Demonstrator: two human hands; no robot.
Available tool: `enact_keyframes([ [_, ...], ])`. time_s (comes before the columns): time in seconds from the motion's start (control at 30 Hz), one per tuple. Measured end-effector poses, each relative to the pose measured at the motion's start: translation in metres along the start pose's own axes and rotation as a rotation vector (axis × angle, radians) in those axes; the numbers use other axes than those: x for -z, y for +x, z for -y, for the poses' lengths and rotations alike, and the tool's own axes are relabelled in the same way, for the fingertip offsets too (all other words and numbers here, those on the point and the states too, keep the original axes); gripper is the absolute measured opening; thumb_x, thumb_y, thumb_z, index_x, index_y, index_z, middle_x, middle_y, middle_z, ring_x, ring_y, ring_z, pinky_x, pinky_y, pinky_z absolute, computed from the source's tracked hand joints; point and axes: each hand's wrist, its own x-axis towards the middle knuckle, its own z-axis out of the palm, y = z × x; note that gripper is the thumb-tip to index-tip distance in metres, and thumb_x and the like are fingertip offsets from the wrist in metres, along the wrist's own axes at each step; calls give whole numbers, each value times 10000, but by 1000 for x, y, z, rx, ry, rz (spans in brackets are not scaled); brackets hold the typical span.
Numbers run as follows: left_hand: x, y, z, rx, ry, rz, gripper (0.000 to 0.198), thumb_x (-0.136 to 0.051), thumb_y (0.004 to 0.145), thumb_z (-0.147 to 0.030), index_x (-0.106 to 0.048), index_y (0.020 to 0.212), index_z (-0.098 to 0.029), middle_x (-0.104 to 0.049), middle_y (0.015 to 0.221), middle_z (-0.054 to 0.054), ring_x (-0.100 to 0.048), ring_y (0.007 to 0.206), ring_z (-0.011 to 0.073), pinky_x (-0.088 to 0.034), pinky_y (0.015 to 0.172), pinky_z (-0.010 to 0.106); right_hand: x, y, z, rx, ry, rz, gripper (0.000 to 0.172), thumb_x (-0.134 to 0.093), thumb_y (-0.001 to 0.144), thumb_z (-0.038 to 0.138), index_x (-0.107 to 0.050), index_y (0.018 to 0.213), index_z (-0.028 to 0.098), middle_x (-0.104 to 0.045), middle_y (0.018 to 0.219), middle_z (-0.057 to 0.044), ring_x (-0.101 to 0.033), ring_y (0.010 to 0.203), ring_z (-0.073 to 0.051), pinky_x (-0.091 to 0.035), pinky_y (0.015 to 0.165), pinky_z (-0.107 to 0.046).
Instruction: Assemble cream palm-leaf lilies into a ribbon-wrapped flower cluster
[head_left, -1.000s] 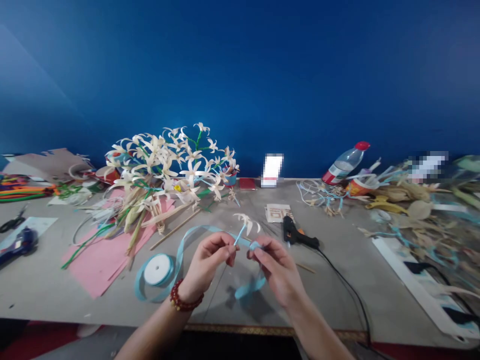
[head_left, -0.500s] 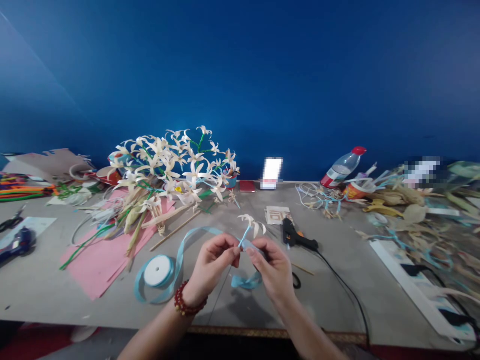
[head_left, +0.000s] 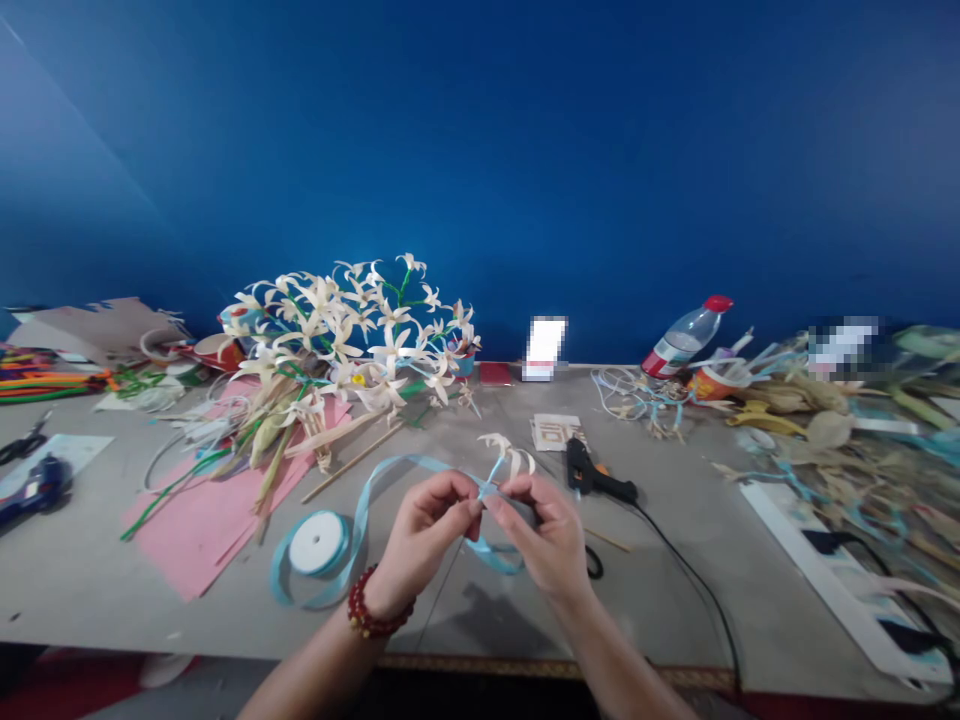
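My left hand (head_left: 424, 535), with a red bead bracelet at the wrist, pinches the blue-wrapped stem of a small cream paper flower (head_left: 508, 452). My right hand (head_left: 547, 535) is closed on the light blue ribbon (head_left: 390, 470) right beside the stem, fingertips touching the left hand's. The ribbon loops back across the table to its white spool (head_left: 315, 541), which lies flat to the left of my hands.
A large bunch of finished cream flowers (head_left: 352, 335) lies over pink paper (head_left: 195, 520) at the back left. A black glue gun (head_left: 592, 475) with its cord lies right of my hands. A plastic bottle (head_left: 686, 335), husk scraps, scissors (head_left: 22, 445) and a blue glue gun (head_left: 34, 480) are also here.
My hands have drawn closer together around the flower stem. The loose ribbon end below my right hand has been pulled up and now runs as a loop under both hands.
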Motion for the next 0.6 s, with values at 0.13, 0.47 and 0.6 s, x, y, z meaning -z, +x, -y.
enact_keyframes([
  [0.13, 0, 0, 0, 0, 2, 9, 174, -672, 860, -283, -619, 749, -160, -578, 581, -17, -500, 554, 101, -416, 566, 216, 0, -1, 0, -20, 4, -4, 135, -670, 813, 289, -642, 718, 197, -638, 654, 8, -576, 605, -135, -462, 584, -236],
  [0.47, 2, 0, -1, -1, 20, 21, 179, -669, 861, -293, -625, 749, -161, -578, 586, -13, -501, 561, 109, -422, 567, 221, 5, 3, 3, -23, -18, 62, 156, -666, 813, 293, -620, 701, 195, -618, 638, 13, -544, 581, -126, -455, 572, -240],
  [0.6, 3, -1, -1, 8, 30, 27, 166, -664, 864, -293, -638, 761, -165, -579, 599, -12, -504, 574, 114, -427, 572, 222, 8, 3, 4, -52, 2, 103, 152, -664, 822, 300, -626, 710, 204, -599, 639, 14, -528, 588, -131, -448, 569, -252],
])
